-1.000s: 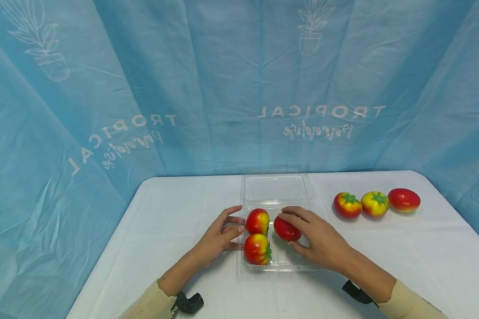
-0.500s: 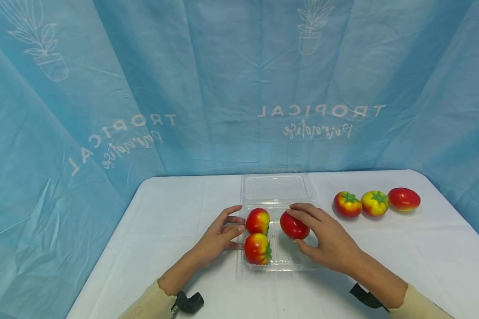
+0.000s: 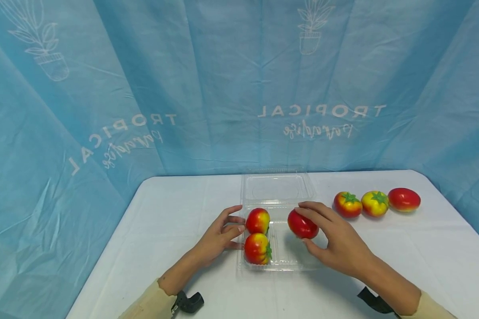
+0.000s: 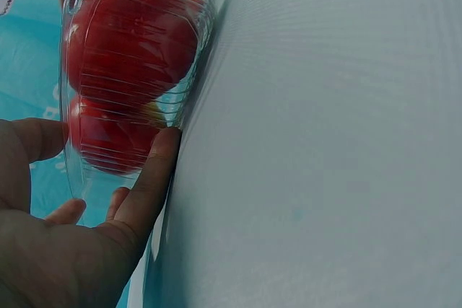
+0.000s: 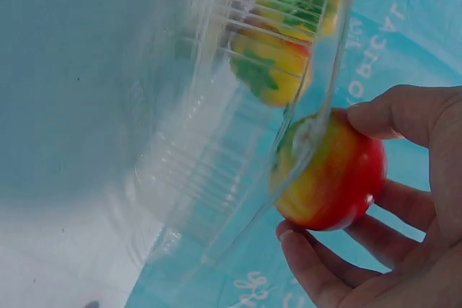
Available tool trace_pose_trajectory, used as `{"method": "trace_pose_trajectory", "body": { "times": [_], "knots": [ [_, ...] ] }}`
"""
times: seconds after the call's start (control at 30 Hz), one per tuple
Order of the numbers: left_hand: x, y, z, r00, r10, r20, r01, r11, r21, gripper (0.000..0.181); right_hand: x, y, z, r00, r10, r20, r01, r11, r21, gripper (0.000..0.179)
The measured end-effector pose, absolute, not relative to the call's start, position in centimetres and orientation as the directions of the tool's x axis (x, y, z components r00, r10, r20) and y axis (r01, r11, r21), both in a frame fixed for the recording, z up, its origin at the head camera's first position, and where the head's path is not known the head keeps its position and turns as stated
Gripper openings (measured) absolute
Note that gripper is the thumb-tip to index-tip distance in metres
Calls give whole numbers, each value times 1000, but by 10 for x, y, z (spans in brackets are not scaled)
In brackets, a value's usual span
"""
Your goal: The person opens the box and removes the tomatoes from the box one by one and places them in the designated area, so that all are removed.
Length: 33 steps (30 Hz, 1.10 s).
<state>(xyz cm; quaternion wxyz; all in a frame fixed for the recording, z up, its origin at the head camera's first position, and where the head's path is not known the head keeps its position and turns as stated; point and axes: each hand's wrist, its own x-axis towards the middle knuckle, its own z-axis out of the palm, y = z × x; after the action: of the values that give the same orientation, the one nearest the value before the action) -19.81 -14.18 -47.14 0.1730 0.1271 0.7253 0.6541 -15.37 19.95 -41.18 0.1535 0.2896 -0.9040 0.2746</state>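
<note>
My right hand (image 3: 339, 241) grips a shiny red-and-yellow toy tomato (image 3: 302, 224) between thumb and fingers, over the right half of a clear plastic clamshell container (image 3: 281, 267). In the right wrist view, the held tomato (image 5: 336, 178) is at the container's rim, its yellow side towards the container. Two more toy tomatoes, a rear one (image 3: 257, 220) and a front one (image 3: 257, 249), sit along the container's left side. My left hand (image 3: 219, 239) rests its spread fingers against the left wall; in the left wrist view a fingertip (image 4: 167, 138) lies low on that ribbed wall.
The container's transparent lid (image 3: 277, 188) lies folded back behind it. At the back right, a red-yellow tomato (image 3: 347, 204), a yellower tomato (image 3: 374, 204) and a red tomato (image 3: 404, 200) stand in a row on the white tablecloth (image 3: 175, 212). A blue printed curtain (image 3: 223, 88) hangs behind.
My right hand has carried its tomato rightward across the container, away from the two tomatoes on the left. The left hand and the other tomatoes have kept their places.
</note>
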Motion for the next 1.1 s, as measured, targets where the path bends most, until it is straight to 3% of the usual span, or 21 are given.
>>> {"method": "trace_pose_trajectory", "body": {
  "times": [1.1],
  "knots": [
    [-198,-141,-469,-908,408,-91,-53,105,993,70,-147,234,-402,-819,-339,463,-534,746,-398,93]
  ]
}}
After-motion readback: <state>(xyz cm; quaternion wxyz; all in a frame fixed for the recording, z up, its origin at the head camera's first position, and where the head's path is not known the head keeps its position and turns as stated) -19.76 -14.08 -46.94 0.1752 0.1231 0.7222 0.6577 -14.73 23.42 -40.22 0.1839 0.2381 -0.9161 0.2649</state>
